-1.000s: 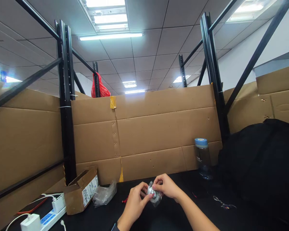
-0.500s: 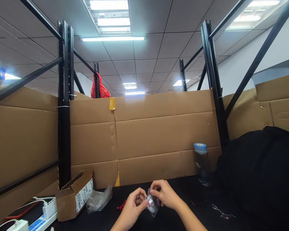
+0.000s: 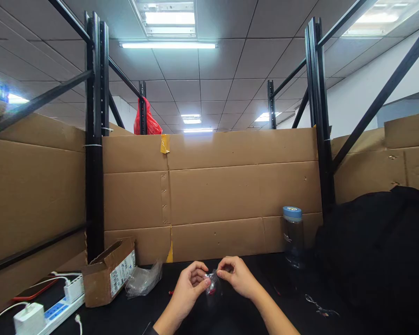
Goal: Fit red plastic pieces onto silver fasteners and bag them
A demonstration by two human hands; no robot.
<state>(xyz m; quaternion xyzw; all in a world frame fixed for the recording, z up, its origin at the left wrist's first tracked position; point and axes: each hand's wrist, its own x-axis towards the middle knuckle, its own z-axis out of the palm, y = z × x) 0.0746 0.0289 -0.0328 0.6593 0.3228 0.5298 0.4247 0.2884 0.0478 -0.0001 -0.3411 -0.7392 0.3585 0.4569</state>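
Between my two hands is a small clear plastic bag (image 3: 212, 284) with something reddish low inside it, too small to name. My left hand (image 3: 190, 289) pinches the bag's left side between thumb and fingers. At the bag's upper right edge, my right hand (image 3: 238, 276) has its thumb and fingertips pressed together on the plastic. Just left of the bag, a bit of a red item (image 3: 171, 292) shows on the black table, mostly hidden behind my left hand.
An opened cardboard box (image 3: 109, 272) and a crumpled clear bag (image 3: 145, 279) lie to the left, near a white power strip (image 3: 61, 311) with chargers. On the right stand a blue-lidded bottle (image 3: 293, 237), a thin cord (image 3: 319, 305) and a large black bag (image 3: 377, 251). Cardboard walls (image 3: 212, 195) enclose the table.
The view has tilted and shifted slightly. My right hand has drawn a little away from my left, and the small bag between them has turned and shows less of itself.
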